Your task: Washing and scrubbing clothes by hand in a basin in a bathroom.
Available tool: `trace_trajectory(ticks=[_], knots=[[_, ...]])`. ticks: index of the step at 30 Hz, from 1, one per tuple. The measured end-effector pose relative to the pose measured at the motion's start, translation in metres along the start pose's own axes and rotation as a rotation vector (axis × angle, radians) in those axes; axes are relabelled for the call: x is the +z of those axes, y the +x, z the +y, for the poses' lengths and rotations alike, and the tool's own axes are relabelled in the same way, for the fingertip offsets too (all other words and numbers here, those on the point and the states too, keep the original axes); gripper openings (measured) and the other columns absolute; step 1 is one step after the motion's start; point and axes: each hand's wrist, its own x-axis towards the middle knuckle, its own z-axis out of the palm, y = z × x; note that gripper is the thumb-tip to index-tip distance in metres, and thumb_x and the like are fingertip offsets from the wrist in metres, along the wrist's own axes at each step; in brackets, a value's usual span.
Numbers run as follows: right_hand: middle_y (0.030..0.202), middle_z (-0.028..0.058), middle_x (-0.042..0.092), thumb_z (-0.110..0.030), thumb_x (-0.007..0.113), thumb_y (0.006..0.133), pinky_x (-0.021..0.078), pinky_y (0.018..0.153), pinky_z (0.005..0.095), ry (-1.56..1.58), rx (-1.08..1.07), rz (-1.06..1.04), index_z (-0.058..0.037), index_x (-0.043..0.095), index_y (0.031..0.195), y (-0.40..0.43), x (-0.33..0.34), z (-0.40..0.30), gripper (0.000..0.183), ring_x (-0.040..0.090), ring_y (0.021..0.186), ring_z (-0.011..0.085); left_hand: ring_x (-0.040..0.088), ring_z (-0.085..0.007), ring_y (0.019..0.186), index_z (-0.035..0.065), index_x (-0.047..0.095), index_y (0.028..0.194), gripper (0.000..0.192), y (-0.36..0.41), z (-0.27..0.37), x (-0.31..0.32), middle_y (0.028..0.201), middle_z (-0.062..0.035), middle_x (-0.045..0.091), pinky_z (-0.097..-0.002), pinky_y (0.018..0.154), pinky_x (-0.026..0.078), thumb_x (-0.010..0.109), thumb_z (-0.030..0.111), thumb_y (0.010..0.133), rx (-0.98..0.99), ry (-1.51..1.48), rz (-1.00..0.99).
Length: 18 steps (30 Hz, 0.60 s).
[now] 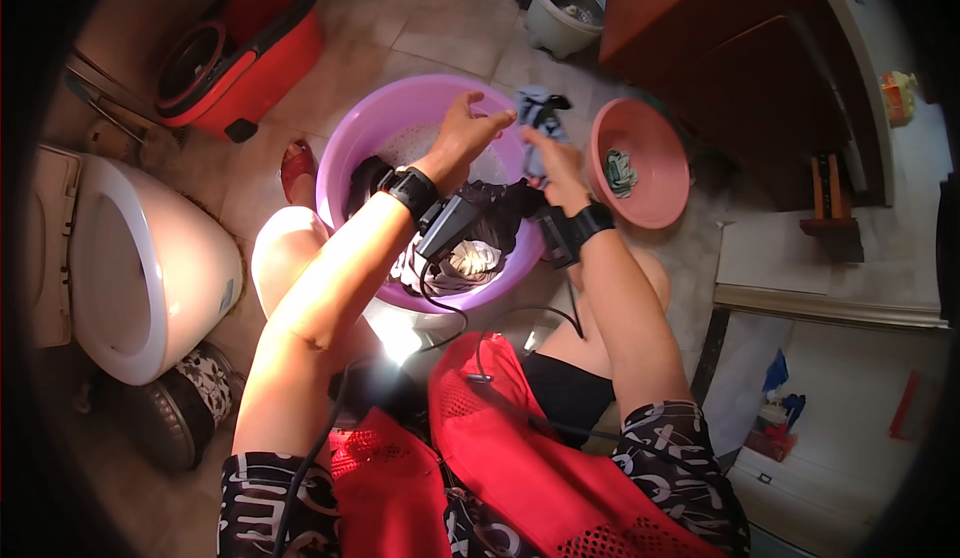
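Note:
My right hand grips a bunched light blue and black cloth above the right rim of a purple plastic basin. Over the middle of that basin, my left hand is held with thumb and fingers apart and nothing in it. Sudsy water shows at the basin's far side. Dark clothes and a pale garment are heaped in its nearer part. To the right, a pink basin holds a small green and white cloth.
A white toilet stands at left, with a red mop bucket beyond it. At the far right are a grey-green tub and a brown cabinet. Cables run from both wrist devices across my lap.

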Motion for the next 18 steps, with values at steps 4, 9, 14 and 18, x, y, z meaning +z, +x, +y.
trace_trajectory(ticks=[4,9,14,18], knots=[[0.084,0.0077,0.061,-0.030,0.070,0.081,0.0502,0.049,0.0333,0.744,-0.092,0.470,-0.0087,0.059,0.101,0.063,-0.099,0.003,0.031,0.060,0.063,0.0220,0.062,-0.0176,0.096,0.0007,0.041,0.133,0.060,-0.010,0.020,-0.012,0.114,-0.0116,0.060,-0.0296,0.085,0.044,0.068,0.025,0.085,0.015,-0.059,-0.154],[0.064,0.0093,0.058,-0.014,0.056,0.085,0.0498,0.044,0.0299,0.220,-0.276,0.285,-0.0021,0.059,0.083,0.051,-0.126,0.017,0.013,0.061,0.057,0.0234,0.063,-0.0138,0.093,0.0018,0.050,0.124,0.043,-0.020,0.025,-0.041,0.110,-0.0084,0.061,-0.0247,0.079,0.045,0.063,0.021,0.088,0.047,-0.034,-0.139],[0.077,0.0108,0.068,-0.019,0.064,0.084,0.0512,0.057,0.0286,-0.583,-0.113,-0.489,-0.0027,0.067,0.092,-0.009,-0.015,0.081,0.018,0.065,0.066,0.0173,0.064,-0.0129,0.089,0.0012,0.054,0.118,0.035,-0.026,0.011,-0.072,0.103,-0.0059,0.063,-0.0229,0.076,0.045,0.063,0.019,0.088,0.013,0.004,-0.119],[0.095,0.0231,0.066,-0.037,0.072,0.070,0.0507,0.079,0.0419,-1.234,-0.452,-0.696,0.0000,0.065,0.093,-0.022,0.008,0.146,0.044,0.063,0.089,0.0374,0.063,-0.0126,0.088,0.0007,0.059,0.109,0.026,-0.025,0.002,-0.079,0.098,-0.0052,0.064,-0.0223,0.075,0.046,0.063,0.017,0.089,0.016,0.062,-0.211]])
